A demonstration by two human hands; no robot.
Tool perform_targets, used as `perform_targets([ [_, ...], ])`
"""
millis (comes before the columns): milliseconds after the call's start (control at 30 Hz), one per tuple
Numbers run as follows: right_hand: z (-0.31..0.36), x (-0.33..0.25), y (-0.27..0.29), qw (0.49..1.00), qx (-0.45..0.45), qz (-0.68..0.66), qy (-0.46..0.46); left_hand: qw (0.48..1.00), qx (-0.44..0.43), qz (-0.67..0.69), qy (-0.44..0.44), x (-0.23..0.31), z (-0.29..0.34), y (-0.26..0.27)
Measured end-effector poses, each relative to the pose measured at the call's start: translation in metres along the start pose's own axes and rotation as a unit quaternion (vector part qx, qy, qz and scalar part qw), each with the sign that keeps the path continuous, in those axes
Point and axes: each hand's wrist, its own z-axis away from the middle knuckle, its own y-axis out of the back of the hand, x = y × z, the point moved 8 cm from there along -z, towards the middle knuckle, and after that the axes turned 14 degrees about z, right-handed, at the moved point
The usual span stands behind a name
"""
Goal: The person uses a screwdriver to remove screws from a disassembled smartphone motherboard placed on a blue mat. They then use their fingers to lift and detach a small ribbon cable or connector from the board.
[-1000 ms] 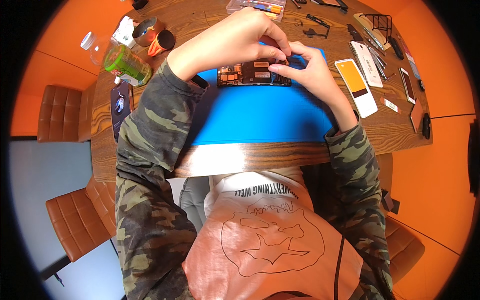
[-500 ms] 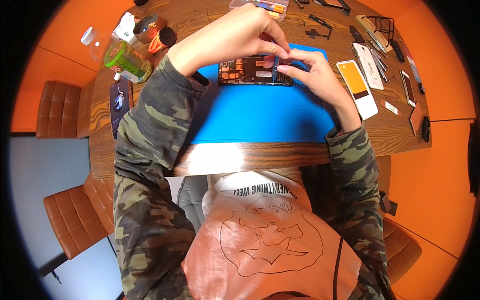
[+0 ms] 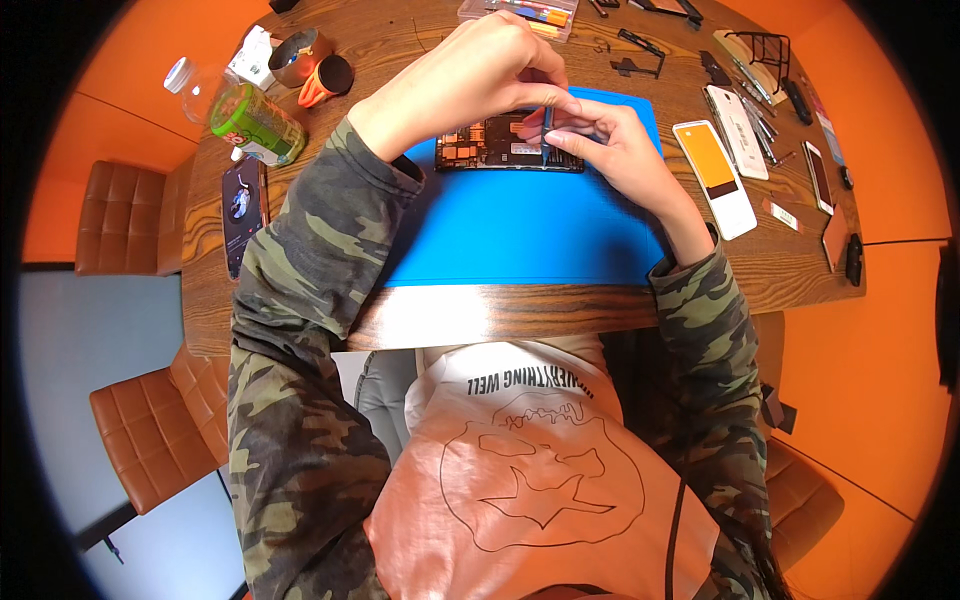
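Our left fingers point(image 3: 546, 97) are pinching the top end of a slim blue tool point(image 3: 547, 124), right fingers point(image 3: 577, 147) kinda closed around it lower down. Tip's over the right part of an opened phone point(image 3: 464, 153), flat on the blue mat point(image 3: 520, 230) on our desk point(image 3: 580, 313).

The fisheye (head-worn) looks down on the table point(image 3: 385, 50).

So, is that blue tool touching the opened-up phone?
Cannot tell. The head view shows the slim blue tool with its tip over the opened phone, but looking down, it hides any gap beneath.
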Motion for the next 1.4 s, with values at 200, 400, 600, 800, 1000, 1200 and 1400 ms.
perform_targets([
  [200, -0.006, 0.003, 0.004, 0.984, 0.050, 0.169, 0.020, 0.998, -0.009, 0.054, 0.003, -0.004, -0.002, 0.001],
  [400, -0.005, 0.006, 0.007, 1.000, -0.017, 0.012, -0.011, 0.996, -0.019, 0.083, 0.008, -0.009, -0.002, 0.002],
  [600, -0.007, 0.004, 0.001, 0.996, 0.010, 0.094, -0.002, 0.992, -0.028, 0.117, 0.036, -0.011, -0.002, -0.002],
  [800, -0.003, -0.005, -0.002, 0.999, -0.007, 0.048, -0.023, 0.989, -0.019, 0.144, -0.004, 0.000, -0.002, -0.003],
  [1000, -0.002, -0.011, 0.003, 0.999, 0.022, 0.040, -0.001, 0.990, -0.038, 0.134, 0.021, -0.002, -0.004, -0.008],
  [1200, -0.004, -0.007, 0.009, 0.994, 0.003, 0.112, 0.009, 0.990, -0.041, 0.135, 0.020, -0.004, -0.003, -0.009],
  [1400, -0.002, 0.000, 0.008, 0.999, -0.003, 0.040, -0.011, 0.990, -0.039, 0.132, 0.020, -0.004, -0.003, -0.008],
])
